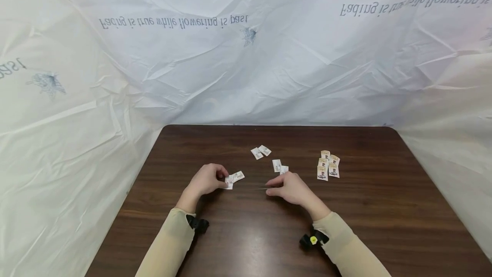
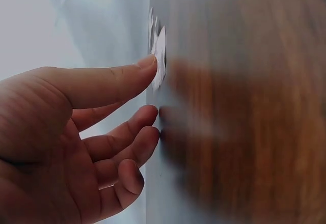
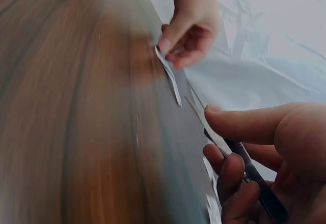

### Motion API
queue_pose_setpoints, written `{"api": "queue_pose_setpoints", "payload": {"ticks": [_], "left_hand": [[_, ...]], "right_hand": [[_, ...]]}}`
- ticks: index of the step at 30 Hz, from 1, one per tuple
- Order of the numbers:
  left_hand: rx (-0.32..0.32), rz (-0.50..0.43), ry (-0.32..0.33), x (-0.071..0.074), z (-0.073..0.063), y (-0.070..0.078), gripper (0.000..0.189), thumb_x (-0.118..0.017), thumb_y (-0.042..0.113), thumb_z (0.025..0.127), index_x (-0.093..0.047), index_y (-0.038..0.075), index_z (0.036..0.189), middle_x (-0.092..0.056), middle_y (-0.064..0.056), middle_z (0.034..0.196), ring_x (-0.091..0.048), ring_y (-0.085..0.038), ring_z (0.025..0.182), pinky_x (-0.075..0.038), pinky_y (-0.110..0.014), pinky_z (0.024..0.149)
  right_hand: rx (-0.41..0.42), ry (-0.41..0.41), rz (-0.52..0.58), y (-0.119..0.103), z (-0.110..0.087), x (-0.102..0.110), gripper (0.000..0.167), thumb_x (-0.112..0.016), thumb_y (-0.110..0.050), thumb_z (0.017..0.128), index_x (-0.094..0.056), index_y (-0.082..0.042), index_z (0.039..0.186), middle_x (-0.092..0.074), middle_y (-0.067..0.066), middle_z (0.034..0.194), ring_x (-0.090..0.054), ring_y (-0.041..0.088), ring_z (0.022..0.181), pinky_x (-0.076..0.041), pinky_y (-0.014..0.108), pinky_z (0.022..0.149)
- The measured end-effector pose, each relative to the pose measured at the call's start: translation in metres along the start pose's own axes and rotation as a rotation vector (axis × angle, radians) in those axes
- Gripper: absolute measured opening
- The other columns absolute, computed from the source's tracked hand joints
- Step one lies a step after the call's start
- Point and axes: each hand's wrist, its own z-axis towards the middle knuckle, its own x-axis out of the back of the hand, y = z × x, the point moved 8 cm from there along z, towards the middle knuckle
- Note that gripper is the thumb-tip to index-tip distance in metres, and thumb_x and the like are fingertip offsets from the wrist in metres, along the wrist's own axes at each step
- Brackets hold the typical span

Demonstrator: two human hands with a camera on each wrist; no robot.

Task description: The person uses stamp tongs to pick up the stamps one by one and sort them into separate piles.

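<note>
My left hand (image 1: 205,179) holds the edge of a small printed white paper piece (image 1: 229,181) between thumb and fingers. Another such piece (image 1: 238,176) lies against it on the right. In the left wrist view the thumb (image 2: 137,76) touches the white paper (image 2: 160,56), and the other fingers curl loosely near the tabletop. My right hand (image 1: 290,187) grips slender tweezers (image 3: 211,132) with parted metal tips and a dark body. Their tips point left toward the paper pieces, apart from them. Just beyond the right hand lie two more pieces (image 1: 276,165), one partly hidden by its fingers.
Two overlapping paper pieces (image 1: 256,153) lie farther back on the dark wooden table (image 1: 246,234). A cluster of several yellow-printed pieces (image 1: 323,172) lies to the right. A white printed sheet (image 1: 230,76) hangs behind and beside the table.
</note>
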Motion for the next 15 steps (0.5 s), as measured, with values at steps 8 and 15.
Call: {"api": "queue_pose_setpoints", "payload": {"ticks": [8, 15], "left_hand": [[-0.001, -0.005, 0.004, 0.006, 0.0, -0.003, 0.021, -0.094, 0.011, 0.079, -0.079, 0.016, 0.092, -0.064, 0.0, 0.085, -0.056, -0.015, 0.079, -0.049, -0.037, 0.078], [0.004, -0.007, -0.006, 0.003, 0.0, -0.005, 0.021, -0.095, 0.01, 0.078, -0.079, 0.016, 0.092, -0.062, 0.0, 0.084, -0.055, -0.016, 0.078, -0.048, -0.037, 0.078]], "right_hand": [[0.066, -0.025, -0.04, -0.033, 0.023, -0.03, 0.022, -0.083, -0.021, 0.093, -0.085, -0.013, 0.113, -0.08, 0.0, 0.111, -0.071, 0.026, 0.115, -0.056, 0.046, 0.096], [0.042, -0.017, -0.077, -0.042, 0.029, -0.042, 0.021, -0.081, -0.019, 0.095, -0.084, -0.012, 0.115, -0.079, 0.004, 0.114, -0.073, 0.024, 0.107, -0.058, 0.045, 0.089]]}}
